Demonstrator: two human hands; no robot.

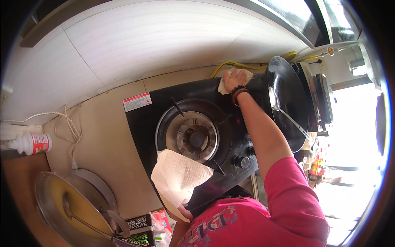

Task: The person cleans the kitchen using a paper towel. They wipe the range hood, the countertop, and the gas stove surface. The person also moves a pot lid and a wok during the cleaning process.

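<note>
My right hand (235, 79) lies flat, fingers spread, on a folded paper towel (222, 87) at the back edge of a black gas cooktop (142, 123). A beaded bracelet and a brown bangle circle that wrist. At the cooktop's front left, my left hand (185, 213) grips a large sheet of paper towel (182, 173), which overlaps the burner ring. The gas burner (197, 139) is bare, with its pan supports around it. To the right of my right arm, a black wok (290, 102) holds a metal ladle (288, 117).
A yellow gas hose (236, 64) runs behind the cooktop. On the left are a white bottle with a red label (38, 143), a white cord (71, 128) and a metal pot (46, 182) with yellowish contents and a ladle. Bottles (314, 168) stand at the far right.
</note>
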